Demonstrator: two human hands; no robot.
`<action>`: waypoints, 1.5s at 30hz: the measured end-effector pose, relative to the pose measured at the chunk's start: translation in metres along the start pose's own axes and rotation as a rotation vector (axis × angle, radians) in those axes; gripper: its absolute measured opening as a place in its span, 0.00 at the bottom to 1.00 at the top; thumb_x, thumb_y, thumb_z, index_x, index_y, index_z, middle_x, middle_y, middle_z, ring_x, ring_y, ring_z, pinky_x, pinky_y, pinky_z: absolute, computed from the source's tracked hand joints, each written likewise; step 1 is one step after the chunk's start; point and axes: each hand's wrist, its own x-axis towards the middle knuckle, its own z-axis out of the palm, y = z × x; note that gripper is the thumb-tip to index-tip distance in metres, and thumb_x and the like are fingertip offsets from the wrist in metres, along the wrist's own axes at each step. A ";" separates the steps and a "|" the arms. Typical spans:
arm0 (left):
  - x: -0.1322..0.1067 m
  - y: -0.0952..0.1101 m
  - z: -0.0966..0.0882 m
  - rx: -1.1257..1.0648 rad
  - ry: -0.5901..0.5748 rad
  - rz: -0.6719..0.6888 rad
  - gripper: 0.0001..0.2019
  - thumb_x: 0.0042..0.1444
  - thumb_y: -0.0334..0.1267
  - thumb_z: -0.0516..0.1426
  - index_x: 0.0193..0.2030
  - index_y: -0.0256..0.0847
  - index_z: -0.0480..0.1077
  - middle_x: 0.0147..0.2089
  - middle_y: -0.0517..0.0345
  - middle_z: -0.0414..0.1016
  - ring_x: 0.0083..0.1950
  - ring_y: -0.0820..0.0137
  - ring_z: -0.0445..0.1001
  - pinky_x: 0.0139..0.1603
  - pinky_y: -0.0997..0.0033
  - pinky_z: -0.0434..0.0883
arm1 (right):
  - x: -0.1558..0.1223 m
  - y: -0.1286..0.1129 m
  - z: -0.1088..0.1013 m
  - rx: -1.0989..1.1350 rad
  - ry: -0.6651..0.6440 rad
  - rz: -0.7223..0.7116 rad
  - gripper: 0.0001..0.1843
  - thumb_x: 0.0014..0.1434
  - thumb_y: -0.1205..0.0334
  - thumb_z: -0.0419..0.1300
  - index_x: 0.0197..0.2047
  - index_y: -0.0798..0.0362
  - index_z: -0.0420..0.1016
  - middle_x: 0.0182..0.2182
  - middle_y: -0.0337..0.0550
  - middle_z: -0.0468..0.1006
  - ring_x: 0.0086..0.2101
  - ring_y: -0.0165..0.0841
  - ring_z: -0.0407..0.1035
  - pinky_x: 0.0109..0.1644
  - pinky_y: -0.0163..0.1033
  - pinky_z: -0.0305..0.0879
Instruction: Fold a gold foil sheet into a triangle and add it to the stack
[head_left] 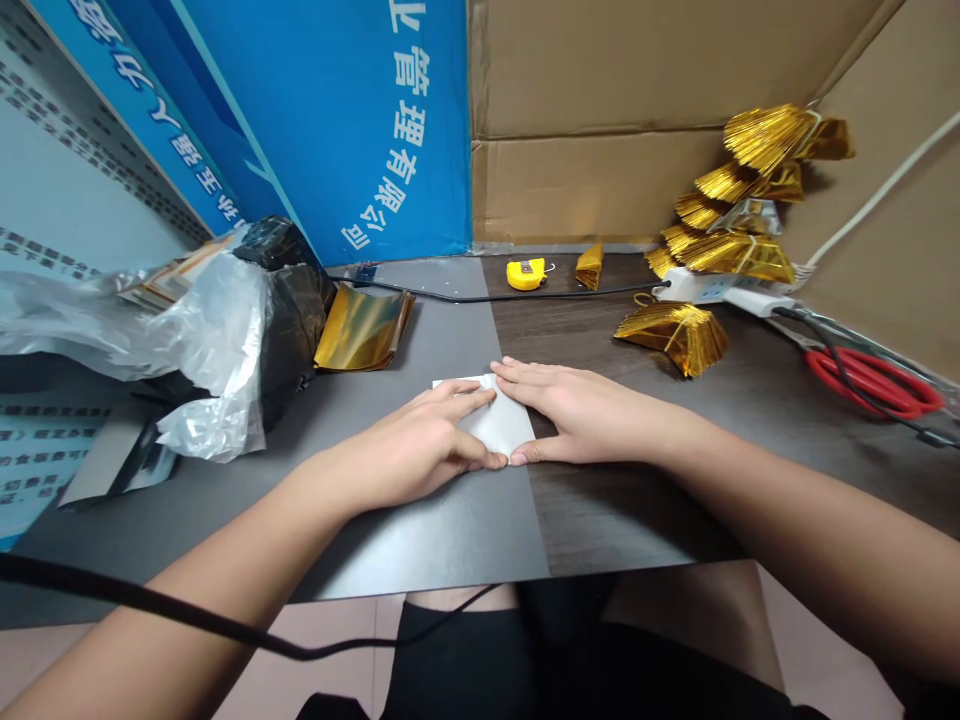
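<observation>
A small white sheet of paper (504,425) lies on the table between my two hands. My left hand (442,435) rests on its left part, fingers stretched out and the thumb near the paper's lower edge. From the other side my right hand (566,410) lies flat over the right edge, its fingers extended and thumb apart. The two thumb tips nearly meet at the bottom of the paper. Parts of the sheet are hidden under the fingers, so I cannot tell whether it is folded there.
Left stand a stack of gold foil sheets (364,328) and a black bundle with clear plastic (225,340). At the back are a yellow tape measure (526,274) and a small gold folded piece (589,266). Pleated gold fans (675,335), a power strip (705,288) and red cable (874,385) lie right.
</observation>
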 end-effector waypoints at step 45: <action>0.011 0.032 0.002 0.166 -0.041 -0.032 0.14 0.62 0.29 0.53 0.43 0.40 0.81 0.47 0.53 0.83 0.52 0.61 0.78 0.57 0.57 0.75 | 0.004 0.001 0.000 -0.050 -0.064 0.128 0.54 0.57 0.37 0.69 0.74 0.65 0.60 0.74 0.64 0.48 0.74 0.57 0.46 0.74 0.65 0.53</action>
